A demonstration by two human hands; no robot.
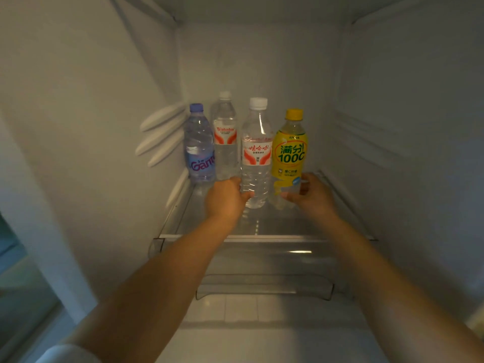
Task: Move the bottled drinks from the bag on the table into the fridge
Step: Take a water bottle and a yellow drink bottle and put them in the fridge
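Inside the fridge, the left hand [225, 197] grips a water bottle [256, 153] and the right hand [313, 195] a yellow bottle [289, 153] on the glass shelf [262, 226]; both should stand flat before release.

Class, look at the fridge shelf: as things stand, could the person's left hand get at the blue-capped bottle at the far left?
Probably yes. The left hand grips the white-capped water bottle, so it must let go first. The blue-capped bottle stands just beyond on the glass shelf, with nothing in front of it.
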